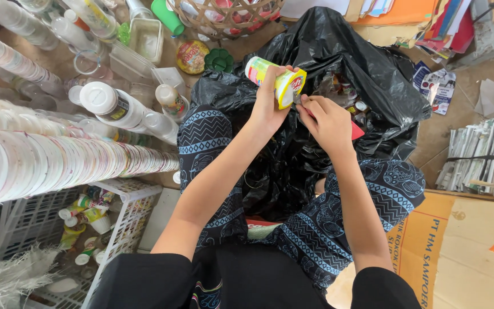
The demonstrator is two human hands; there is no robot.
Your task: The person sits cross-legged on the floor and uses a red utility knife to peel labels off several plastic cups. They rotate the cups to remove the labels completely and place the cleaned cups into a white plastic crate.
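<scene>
My left hand (270,100) grips a small plastic cup (275,80) with a yellow and green label, held on its side above an open black rubbish bag (338,51). My right hand (327,120) pinches at the cup's rim, with a red blade-like tool (357,130) showing under the fingers. The bag sits between my knees, which are covered in dark blue patterned cloth (204,143). Inside the bag lie more small cups and lids (344,91).
Long stacks of nested white cups (58,160) lie to the left, beside plastic bottles (115,106) and clear containers. A white plastic crate (121,223) holds small cups. Bundled newspapers (481,154) and cardboard (458,246) sit to the right. A woven basket (230,17) is at top.
</scene>
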